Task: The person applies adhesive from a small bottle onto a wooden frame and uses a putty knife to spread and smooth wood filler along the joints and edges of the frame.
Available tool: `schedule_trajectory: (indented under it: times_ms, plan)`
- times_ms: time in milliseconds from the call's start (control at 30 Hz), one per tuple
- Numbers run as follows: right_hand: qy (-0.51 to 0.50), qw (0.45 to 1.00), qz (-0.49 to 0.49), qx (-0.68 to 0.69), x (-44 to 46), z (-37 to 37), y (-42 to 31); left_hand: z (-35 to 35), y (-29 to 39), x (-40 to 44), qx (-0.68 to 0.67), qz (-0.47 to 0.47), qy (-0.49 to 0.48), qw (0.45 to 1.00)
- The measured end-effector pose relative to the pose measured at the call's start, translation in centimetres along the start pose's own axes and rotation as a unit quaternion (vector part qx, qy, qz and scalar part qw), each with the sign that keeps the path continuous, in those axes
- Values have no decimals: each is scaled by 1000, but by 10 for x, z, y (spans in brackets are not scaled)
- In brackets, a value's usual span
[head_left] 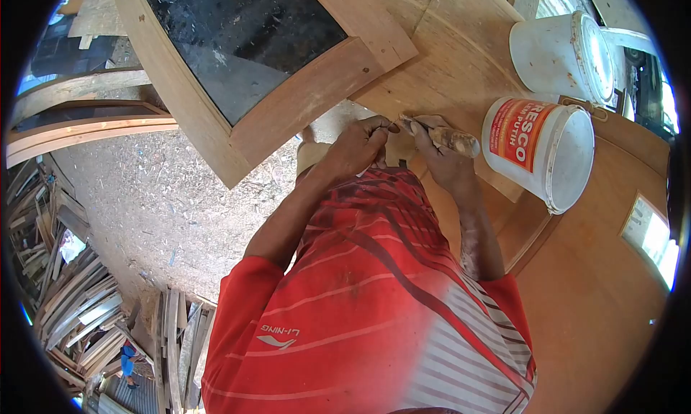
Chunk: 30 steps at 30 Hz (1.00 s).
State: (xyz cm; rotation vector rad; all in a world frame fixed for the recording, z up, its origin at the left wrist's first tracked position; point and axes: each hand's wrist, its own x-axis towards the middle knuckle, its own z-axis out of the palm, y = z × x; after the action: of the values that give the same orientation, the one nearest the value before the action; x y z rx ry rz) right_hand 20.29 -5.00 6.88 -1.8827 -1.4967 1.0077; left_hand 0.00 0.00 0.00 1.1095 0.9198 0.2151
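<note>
My right hand (448, 162) is wrapped round a short tool with a worn, stained wooden handle (461, 143). The handle's rounded butt points to the right, and the tool's other end is partly hidden by my fingers. Close beside that end, my left hand (358, 147) is closed, thumb and fingertips pinched together. Whatever lies between those fingertips is too small to make out. Both hands are held in front of my red shirt (338, 299), near the corner of a wooden frame with a dark glass panel (252, 39).
A white bucket with a red label (518, 137) lies right of my hands, with another white bucket (551, 57) beyond it. Wooden panels (590, 270) extend along the right. Scrap timber (79, 299) is piled at the lower left, beside a floor strewn with shavings (173, 205).
</note>
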Motion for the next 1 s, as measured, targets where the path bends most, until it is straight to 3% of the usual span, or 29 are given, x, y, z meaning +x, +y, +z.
schedule_trajectory:
  times_ms: [367,467,767,867,1000]
  plan:
    - [-3,1000,-18,-24,0,1,-5,3,4,-4,-17,-5,1,1000]
    - [22,996,-83,-23,3,5,4,2,5,-4,-37,-14,3,999]
    - [-48,998,-29,22,8,-1,-10,1,1,-3,-9,-5,7,1000]
    - [-52,983,-158,-78,14,-1,-2,1,5,-5,-15,-13,12,1000]
    - [-64,987,-119,-82,14,-2,-10,-2,7,-6,9,8,8,1000]
